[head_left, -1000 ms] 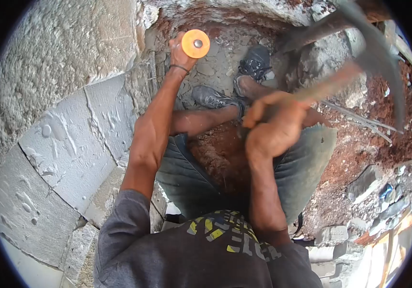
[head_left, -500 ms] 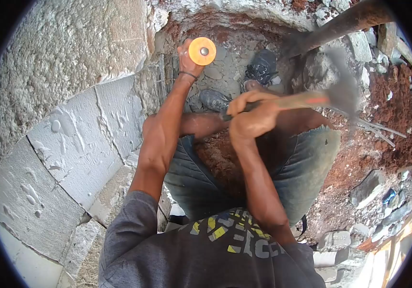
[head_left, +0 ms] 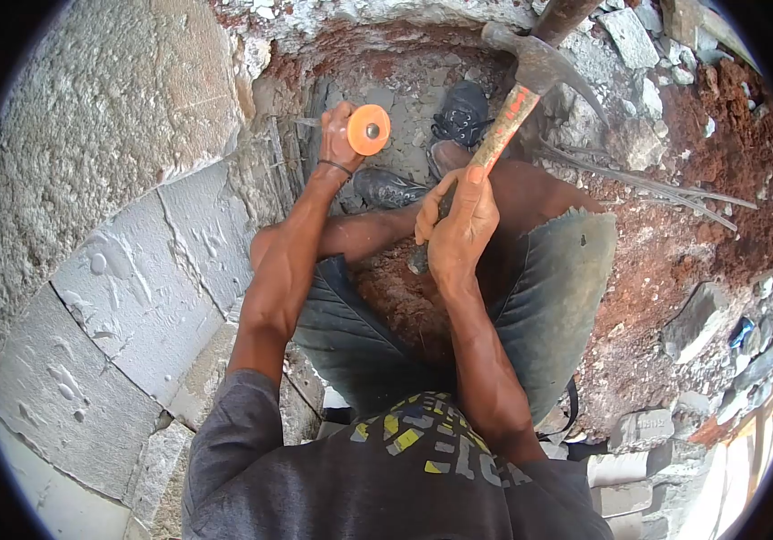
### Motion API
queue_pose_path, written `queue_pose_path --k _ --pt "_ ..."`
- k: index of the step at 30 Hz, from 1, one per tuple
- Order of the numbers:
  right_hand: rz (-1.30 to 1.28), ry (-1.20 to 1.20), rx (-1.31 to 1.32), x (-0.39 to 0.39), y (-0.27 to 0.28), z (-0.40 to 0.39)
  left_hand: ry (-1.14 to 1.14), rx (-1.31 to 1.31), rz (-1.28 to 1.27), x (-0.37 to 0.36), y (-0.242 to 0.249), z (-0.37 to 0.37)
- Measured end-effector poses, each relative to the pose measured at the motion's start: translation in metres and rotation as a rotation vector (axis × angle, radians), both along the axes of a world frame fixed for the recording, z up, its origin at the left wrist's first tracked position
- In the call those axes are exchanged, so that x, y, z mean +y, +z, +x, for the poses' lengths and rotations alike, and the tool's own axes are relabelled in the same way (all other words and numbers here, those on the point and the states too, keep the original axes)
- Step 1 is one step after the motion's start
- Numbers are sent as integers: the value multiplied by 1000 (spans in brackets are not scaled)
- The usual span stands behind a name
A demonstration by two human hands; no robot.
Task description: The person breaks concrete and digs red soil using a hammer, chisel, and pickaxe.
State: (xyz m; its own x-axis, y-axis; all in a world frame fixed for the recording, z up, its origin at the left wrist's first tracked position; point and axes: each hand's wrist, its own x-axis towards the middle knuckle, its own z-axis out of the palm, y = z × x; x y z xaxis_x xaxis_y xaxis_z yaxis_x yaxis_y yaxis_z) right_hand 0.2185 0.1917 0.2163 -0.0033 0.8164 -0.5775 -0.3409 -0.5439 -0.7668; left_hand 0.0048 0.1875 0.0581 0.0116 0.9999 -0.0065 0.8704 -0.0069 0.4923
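Note:
My left hand (head_left: 337,135) is closed around a chisel with a round orange guard (head_left: 369,130); the metal striking end shows at its centre. A bit of the shaft seems to stick out left of the fist, towards the rough wall side, but its tip is hard to make out. My right hand (head_left: 460,225) grips a claw hammer (head_left: 505,135) low on its worn wooden handle, whose dark butt end pokes out below the fingers. The steel head is raised up and to the right of the chisel, apart from it.
Grey blocks (head_left: 166,270) and a large rough slab (head_left: 107,99) line the left side. Several thin metal rods (head_left: 665,187) lie on red soil and rubble at right. A dark pole (head_left: 565,20) slants in at the top. My shoes (head_left: 464,115) stand in the dug hollow.
The hammer has swung from pointing right, blurred, to pointing up and right, now sharp. My left hand still holds the chisel, its guard tilted slightly more. The whole view has shifted a little.

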Motion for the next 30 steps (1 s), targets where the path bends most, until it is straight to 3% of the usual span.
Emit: queue_pose_path --k 8,13,18,20,22,23,24,25,26,27,30 --pt "16 -208 90 7 11 6 165 12 57 10 3 -9" --pt "42 -297 155 13 31 8 113 90 168 4 8 -17" --pt "337 -332 174 -4 24 -10 162 48 241 4 4 -26" --pt "405 -126 -86 -47 -32 -34 284 -40 239 7 2 -28" --pt "81 706 -634 -56 -50 -54 296 -52 221 6 3 -27" --pt "75 704 -636 -59 -44 -48 229 4 236 4 4 -25" --pt "11 598 -517 -57 -38 -42 163 69 270 9 4 -29" --pt "-53 492 -392 -50 -33 -41 237 67 262 13 7 -27" --pt "85 375 -376 -53 -34 -35 239 54 239 8 3 -24" --pt "1 232 -169 -27 -2 -24 258 0 235 7 -4 -28" --pt "373 -262 157 6 7 -16 271 -57 276 13 -9 -35"
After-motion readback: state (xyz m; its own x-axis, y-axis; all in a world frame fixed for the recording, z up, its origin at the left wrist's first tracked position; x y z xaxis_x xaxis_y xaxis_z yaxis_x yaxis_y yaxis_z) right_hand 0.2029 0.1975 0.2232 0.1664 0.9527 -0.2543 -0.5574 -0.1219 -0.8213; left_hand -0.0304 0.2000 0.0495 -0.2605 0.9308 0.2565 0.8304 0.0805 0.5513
